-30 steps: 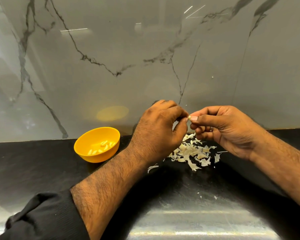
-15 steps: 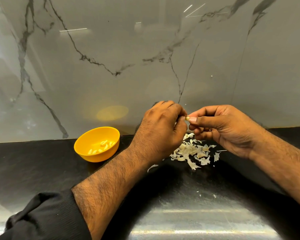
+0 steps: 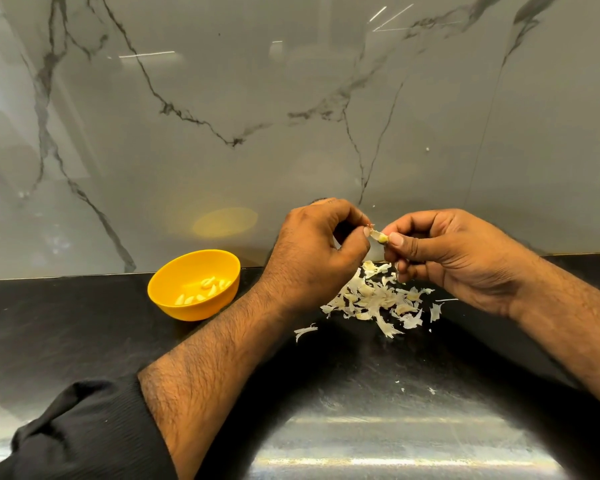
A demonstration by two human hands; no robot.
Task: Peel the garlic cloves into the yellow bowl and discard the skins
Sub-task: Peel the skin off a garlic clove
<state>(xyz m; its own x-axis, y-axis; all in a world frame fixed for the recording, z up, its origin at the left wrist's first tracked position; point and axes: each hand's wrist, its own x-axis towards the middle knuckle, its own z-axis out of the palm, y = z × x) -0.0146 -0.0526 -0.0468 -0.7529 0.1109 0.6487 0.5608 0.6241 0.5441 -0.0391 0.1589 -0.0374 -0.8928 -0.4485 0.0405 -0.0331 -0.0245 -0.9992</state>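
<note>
Your right hand (image 3: 458,258) pinches the garlic clove (image 3: 381,238); your left hand (image 3: 312,254) has just pulled skin (image 3: 372,232) away, baring it.

I see two bare hands: left hand (image 3: 312,251), right hand (image 3: 454,254). Forearms bare, hairy. Short, pale fingernails. Left arm: black ribbed sleeve (image 3: 84,434) pushed up toward elbow, fabric bunched in folds. I spot no sleeve on right arm in frame.

Glossy yellow plastic bowl (image 3: 174,289)
</note>
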